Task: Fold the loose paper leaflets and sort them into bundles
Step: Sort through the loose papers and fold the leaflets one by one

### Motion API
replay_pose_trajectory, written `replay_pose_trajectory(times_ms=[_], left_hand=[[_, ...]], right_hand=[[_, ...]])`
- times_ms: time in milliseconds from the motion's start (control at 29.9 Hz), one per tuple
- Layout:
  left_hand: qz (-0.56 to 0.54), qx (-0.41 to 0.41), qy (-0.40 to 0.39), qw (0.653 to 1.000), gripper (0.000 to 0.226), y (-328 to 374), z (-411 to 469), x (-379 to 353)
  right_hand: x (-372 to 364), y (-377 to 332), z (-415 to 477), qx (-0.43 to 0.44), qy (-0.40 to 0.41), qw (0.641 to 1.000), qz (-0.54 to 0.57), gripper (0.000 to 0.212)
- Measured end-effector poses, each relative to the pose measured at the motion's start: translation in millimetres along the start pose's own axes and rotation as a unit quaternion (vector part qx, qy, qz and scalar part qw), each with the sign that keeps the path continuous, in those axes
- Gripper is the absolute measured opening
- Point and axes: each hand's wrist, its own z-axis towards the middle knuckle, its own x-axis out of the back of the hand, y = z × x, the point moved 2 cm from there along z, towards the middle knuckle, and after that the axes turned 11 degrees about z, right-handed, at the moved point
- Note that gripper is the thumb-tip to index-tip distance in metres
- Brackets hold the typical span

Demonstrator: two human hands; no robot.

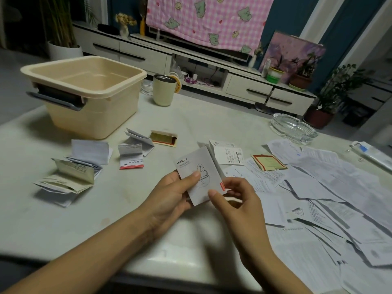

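Both hands hold a folded white leaflet (198, 166) with a "thinkplus" print and an earbud drawing, lifted above the table's middle. My left hand (169, 194) grips its left edge, thumb on the front. My right hand (235, 198) pinches its lower right corner. Folded leaflets lie to the left: a thick bundle (67, 177), a white one (90, 150), a red-edged one (130, 155) and a fanned one (139, 136). A wide spread of loose unfolded sheets (328, 187) covers the table's right side.
A beige plastic tub (84, 92) stands at the back left of the white table (63, 219). A cream cup (164, 90) is behind the leaflets, a glass ashtray (293, 128) at the back right. Two small gold cards (163, 137) (268, 162) lie among the papers.
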Motion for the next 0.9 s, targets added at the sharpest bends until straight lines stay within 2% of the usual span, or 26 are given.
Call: replay_pose_trajectory(times_ms=[167, 301, 402, 536, 736, 770, 837, 904], left_hand=[[0.040, -0.008, 0.007, 0.999, 0.024, -1, 0, 1], [0.066, -0.007, 0.019, 0.998, 0.022, 0, -1, 0], [0.082, -0.008, 0.022, 0.996, 0.022, 0, -2, 0], [0.080, 0.002, 0.016, 0.997, 0.025, 3, -4, 0], [0.035, 0.028, 0.033, 0.998, 0.026, 4, -5, 0], [0.028, 0.033, 0.033, 0.999, 0.023, 4, -5, 1], [0.035, 0.034, 0.026, 0.998, 0.036, 2, -4, 2], [0.049, 0.031, 0.020, 0.998, 0.043, 1, -3, 3]], right_hand=[[5, -4, 3, 0.110, 0.020, 0.990, -0.090, 0.017], [6, -3, 5, 0.143, 0.012, 0.982, -0.120, 0.010], [5, -4, 5, 0.151, 0.009, 0.983, -0.103, 0.016], [6, -5, 8, 0.115, 0.021, 0.993, -0.034, 0.027], [3, -1, 11, 0.021, -0.028, 0.999, 0.042, 0.021], [2, -2, 10, -0.003, -0.042, 0.997, 0.061, 0.028], [-1, -5, 7, -0.037, -0.082, 0.991, 0.097, 0.047], [-6, -10, 2, -0.037, -0.125, 0.987, 0.093, 0.050]])
